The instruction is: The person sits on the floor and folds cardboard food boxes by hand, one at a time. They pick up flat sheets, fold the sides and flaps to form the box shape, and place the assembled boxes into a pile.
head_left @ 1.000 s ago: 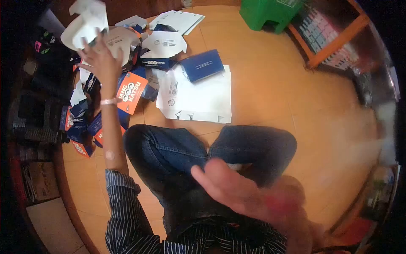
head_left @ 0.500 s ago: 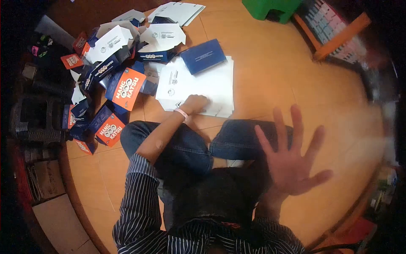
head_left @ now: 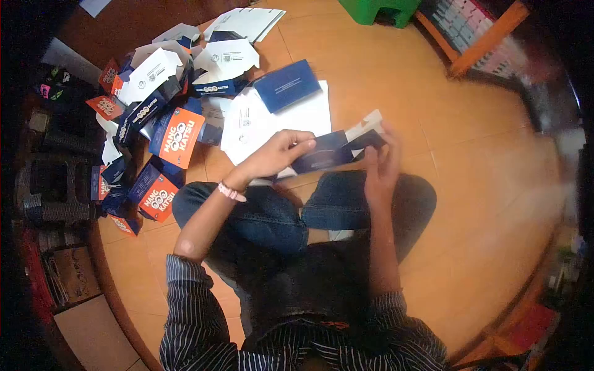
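Note:
Between my two hands, above my knees, is a dark blue folding box [head_left: 322, 153] with pale flaps standing out at its right end. My left hand [head_left: 278, 151] grips the box's left end, thumb on the near face. Around the flaps at the other end, my right hand [head_left: 382, 164] has its fingers curled, slightly blurred. Just beyond the hands lies a stack of white flat cartons [head_left: 247, 123] with printed text. A closed-looking blue box [head_left: 288, 85] rests on the stack's far part.
To the left is a heap of blue and orange boxes [head_left: 179, 137], some with white flaps raised. More flat white sheets [head_left: 244, 26] lie behind it. A green stool [head_left: 377, 9] and a wooden rack [head_left: 489, 40] stand at the far right. Brown cardboard [head_left: 96, 331] lies at lower left.
My right hand, spread in the air before, has come inward to the box's flaps. My left hand has risen from the white stack and now holds the blue box.

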Demonstrator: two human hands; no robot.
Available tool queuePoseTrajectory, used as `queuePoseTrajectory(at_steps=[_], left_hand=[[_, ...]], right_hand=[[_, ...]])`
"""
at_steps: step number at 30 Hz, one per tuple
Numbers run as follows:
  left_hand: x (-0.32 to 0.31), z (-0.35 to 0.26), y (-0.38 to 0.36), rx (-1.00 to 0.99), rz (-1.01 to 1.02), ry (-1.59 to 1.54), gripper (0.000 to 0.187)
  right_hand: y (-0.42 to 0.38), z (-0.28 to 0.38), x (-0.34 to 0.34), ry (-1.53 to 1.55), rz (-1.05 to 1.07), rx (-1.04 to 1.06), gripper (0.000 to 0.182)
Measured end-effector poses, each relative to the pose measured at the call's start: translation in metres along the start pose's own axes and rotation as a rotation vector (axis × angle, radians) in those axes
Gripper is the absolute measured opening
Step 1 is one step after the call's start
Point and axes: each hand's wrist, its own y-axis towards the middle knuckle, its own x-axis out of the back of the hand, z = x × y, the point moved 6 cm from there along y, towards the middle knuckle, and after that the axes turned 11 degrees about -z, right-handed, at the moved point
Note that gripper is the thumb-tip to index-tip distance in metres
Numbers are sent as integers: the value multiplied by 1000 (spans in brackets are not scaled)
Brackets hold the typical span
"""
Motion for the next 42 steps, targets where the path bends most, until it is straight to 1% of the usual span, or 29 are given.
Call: queuePoseTrajectory(at_steps=[1,3,4,5,7,8,12,13,15,17,19,20,21,22,23,25,26,28,29,30,31,32,33,35,37,39,40,41,42], left_hand=[[-5,1,-3,29,7,3,28],[-15,-4,-8,42,-3,-12,26],[-18,-7,-11,80,3,-60,25],[-20,-7,-14,116,8,-105,24],[-23,8,-20,122,40,-134,23],[-27,16,-22,135,75,-158,22],[-31,21,-29,152,1,-310,10],[-27,28,-33,190,-17,-261,5],[-23,29,-36,217,-48,-213,7],[-25,17,-41,170,-30,-180,13],[-13,-3,-46,169,-65,-57,14],[1,-27,-50,-64,-300,168,17],[10,-54,-60,-303,-533,390,20],[14,-74,-75,-387,-728,585,19],[13,-90,-93,-470,-928,782,19],[2,-70,-115,-475,-1160,854,18],[-2,-48,-126,-448,-1279,755,19],[-11,-1,-142,-365,-1460,597,22],[-17,14,-151,-302,-1524,538,22],[-25,17,-153,-197,-1454,664,24],[-30,26,-156,-151,-1445,611,25],[-32,37,-159,-143,-1488,513,28],[-32,44,-163,-137,-1528,417,30],[-31,43,-167,-141,-1508,482,31],[-28,36,-162,-151,-1474,539,33],[-21,33,-136,-69,-1314,577,35],[-16,37,-130,-63,-1344,476,31],[-12,36,-123,-63,-1351,471,31],[-7,29,-118,-150,-1375,341,30]], right_hand=[[3,9,0,-5,2,5,33],[4,39,-12,-331,152,239,23],[3,41,-13,-333,180,90,20],[6,41,-10,-335,181,99,20],[-2,40,-24,-334,572,199,20],[-8,37,-27,-360,691,165,22],[-24,20,-28,-551,687,66,25],[-31,19,-29,-551,689,67,25],[-44,20,-36,-529,771,174,24],[-46,18,-37,-536,763,159,22],[-38,17,-32,-496,620,137,24],[-36,16,-31,-499,615,145,24],[-28,7,-21,-390,498,-82,23],[-22,0,-14,-275,377,-303,22],[-19,4,-14,-276,375,-290,22],[-13,22,-5,-203,160,-249,19],[-20,23,-7,-201,166,-248,19],[-42,31,-28,-521,444,95,19],[-53,24,-28,-517,447,92,19],[-68,14,-31,-601,555,201,18],[-79,9,-37,-682,664,318,18],[-78,3,-35,-547,663,209,15],[-78,3,-35,-541,674,216,15],[-62,6,-22,-453,372,104,13],[-55,21,-21,-400,332,71,12],[-50,35,-21,-181,259,-10,11],[-51,34,-20,-182,264,-6,11],[-52,36,-17,-207,240,69,11],[-51,37,-16,-232,213,144,11]])
